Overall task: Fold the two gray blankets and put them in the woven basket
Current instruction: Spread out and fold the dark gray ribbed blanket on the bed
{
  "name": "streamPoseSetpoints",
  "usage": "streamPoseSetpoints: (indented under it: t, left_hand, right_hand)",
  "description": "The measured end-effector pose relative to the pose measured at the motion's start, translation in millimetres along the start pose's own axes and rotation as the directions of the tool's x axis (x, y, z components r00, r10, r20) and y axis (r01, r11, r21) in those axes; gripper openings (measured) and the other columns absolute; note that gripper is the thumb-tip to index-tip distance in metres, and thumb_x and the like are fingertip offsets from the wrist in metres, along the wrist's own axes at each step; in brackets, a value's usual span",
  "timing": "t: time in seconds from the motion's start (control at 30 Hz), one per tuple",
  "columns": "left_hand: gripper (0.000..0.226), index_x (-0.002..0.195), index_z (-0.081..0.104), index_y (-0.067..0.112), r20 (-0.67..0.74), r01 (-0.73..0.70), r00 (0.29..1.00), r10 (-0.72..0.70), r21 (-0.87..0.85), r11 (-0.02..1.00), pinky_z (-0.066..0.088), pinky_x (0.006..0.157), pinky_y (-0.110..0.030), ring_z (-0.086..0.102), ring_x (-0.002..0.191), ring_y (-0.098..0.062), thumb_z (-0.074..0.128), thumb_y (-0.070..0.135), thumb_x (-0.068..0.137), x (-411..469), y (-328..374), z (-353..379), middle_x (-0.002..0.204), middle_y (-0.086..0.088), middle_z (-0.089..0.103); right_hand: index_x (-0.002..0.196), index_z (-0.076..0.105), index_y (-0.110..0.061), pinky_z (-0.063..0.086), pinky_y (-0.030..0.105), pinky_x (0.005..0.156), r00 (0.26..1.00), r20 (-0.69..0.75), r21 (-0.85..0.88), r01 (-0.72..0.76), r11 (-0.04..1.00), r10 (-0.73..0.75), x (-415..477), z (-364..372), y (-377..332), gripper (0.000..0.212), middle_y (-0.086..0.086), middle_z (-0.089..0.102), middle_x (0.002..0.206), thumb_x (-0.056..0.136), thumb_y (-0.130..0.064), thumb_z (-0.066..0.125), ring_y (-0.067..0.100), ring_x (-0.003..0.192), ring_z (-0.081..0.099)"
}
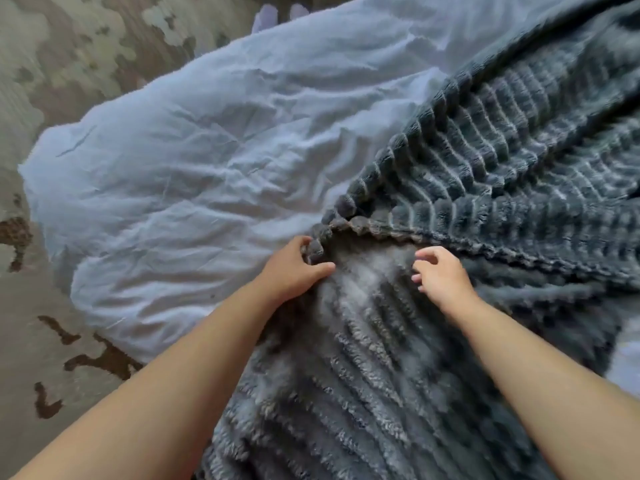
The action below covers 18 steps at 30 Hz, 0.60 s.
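While left hand [294, 268] grips gray blanket [485, 174] corner, right hand [440, 271] hovers.

Blanket on the right, sheet on the left, rug around them.

The blanket [485, 188] lies over the right part of the sheet [207, 168] and runs from the near edge to the far right. The sheet spreads out to the left and behind it, on the rug [52, 71], which shows at the left and far left. The left hand [294, 268] grips the blanket's corner in the middle, just beside the sheet. The right hand [443, 275] is to its right, over the blanket.
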<state>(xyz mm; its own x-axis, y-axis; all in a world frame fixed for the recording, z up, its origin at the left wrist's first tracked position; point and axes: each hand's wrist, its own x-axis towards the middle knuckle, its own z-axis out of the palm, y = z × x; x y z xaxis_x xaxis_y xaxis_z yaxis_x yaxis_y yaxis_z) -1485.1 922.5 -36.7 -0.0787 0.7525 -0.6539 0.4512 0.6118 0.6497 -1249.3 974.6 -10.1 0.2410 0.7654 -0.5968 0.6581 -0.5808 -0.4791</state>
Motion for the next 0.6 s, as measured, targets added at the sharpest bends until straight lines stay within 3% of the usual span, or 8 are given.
streamPoseSetpoints:
  t: [0.1,0.2,0.27,0.3,0.37,0.4,0.5,0.6]
  left_hand:
    - [0.068,0.137,0.044,0.021,0.001,-0.061,0.998,0.061,0.044,0.997,0.031,0.085,-0.016,0.051,0.123,-0.018,0.073,0.041,0.078,22.6,28.6,9.5,0.135,0.0,0.055]
    - [0.059,0.131,0.051,0.025,-0.012,-0.116,0.993,0.117,0.084,0.99,0.032,0.079,-0.015,0.056,0.114,-0.017,0.073,0.039,0.078,47.1,52.1,18.9,0.122,0.001,0.061]
    - [0.058,0.129,0.053,0.026,0.003,-0.164,0.986,0.164,0.114,0.98,0.036,0.082,-0.018,0.056,0.113,-0.015,0.074,0.04,0.078,60.1,66.1,23.8,0.123,0.002,0.061]
    - [0.057,0.129,0.054,0.026,0.017,-0.191,0.981,0.191,0.139,0.972,0.038,0.086,-0.02,0.054,0.115,-0.015,0.074,0.041,0.077,65.9,71.4,26.1,0.126,0.002,0.06]
    - [0.057,0.127,0.057,0.028,0.047,-0.233,0.972,0.228,0.192,0.953,0.04,0.097,-0.025,0.051,0.12,-0.017,0.074,0.046,0.076,76.2,80.2,30.0,0.126,-0.002,0.057]
    - [0.057,0.127,0.058,0.03,0.061,-0.247,0.969,0.239,0.213,0.945,0.039,0.099,-0.026,0.048,0.121,-0.018,0.073,0.049,0.076,79.5,84.3,31.8,0.123,-0.004,0.054]
    - [0.06,0.126,0.06,0.032,0.109,-0.288,0.957,0.269,0.245,0.926,0.036,0.093,-0.022,0.046,0.12,-0.018,0.071,0.058,0.073,88.5,96.7,34.8,0.116,-0.003,0.052]
    - [0.048,0.11,0.068,0.024,0.097,-0.289,0.957,0.273,0.235,0.928,0.04,0.08,-0.023,0.059,0.101,-0.014,0.065,0.059,0.078,99.2,104.3,32.1,0.103,0.001,0.065]
  right_hand:
    - [0.13,0.047,-0.006,0.05,0.032,0.072,0.979,0.05,0.446,-0.201,0.872,0.2,22.4,-20.9,6.4,0.032,0.013,0.055,0.114,0.098,-0.012,0.048,0.023,0.092,0.06]
    - [0.141,0.04,-0.007,0.047,0.038,0.094,0.905,0.142,0.824,-0.332,0.459,0.401,52.4,-36.4,7.3,0.048,0.014,0.05,0.133,0.099,-0.024,0.052,0.028,0.121,0.053]
    - [0.142,0.042,-0.009,0.049,0.032,0.094,0.871,0.188,0.923,-0.315,0.221,0.453,68.3,-47.1,7.1,0.049,0.011,0.057,0.124,0.098,-0.027,0.053,0.024,0.117,0.056]
    - [0.139,0.046,-0.01,0.053,0.029,0.084,0.866,0.185,0.944,-0.287,0.159,0.464,74.9,-52.0,5.7,0.046,0.008,0.061,0.111,0.097,-0.026,0.055,0.022,0.105,0.061]
    - [0.13,0.055,-0.013,0.055,0.027,0.06,0.864,0.145,0.956,-0.248,0.156,0.481,87.9,-59.2,-3.3,0.039,0.004,0.063,0.093,0.093,-0.021,0.061,0.019,0.079,0.063]
    - [0.127,0.056,-0.015,0.056,0.028,0.061,0.87,0.096,0.951,-0.223,0.214,0.483,94.8,-61.9,-11.8,0.038,0.005,0.064,0.096,0.09,-0.019,0.064,0.02,0.078,0.064]
    - [0.137,0.046,-0.018,0.053,0.044,0.087,0.929,-0.07,0.918,-0.082,0.387,0.363,122.7,-69.5,-61.1,0.053,0.011,0.059,0.123,0.088,-0.015,0.066,0.028,0.102,0.063]
    - [0.138,0.043,-0.014,0.05,0.048,0.095,0.97,-0.143,0.855,0.021,0.518,0.198,160.3,-69.5,-132.8,0.052,0.016,0.057,0.128,0.089,-0.013,0.061,0.029,0.105,0.06]
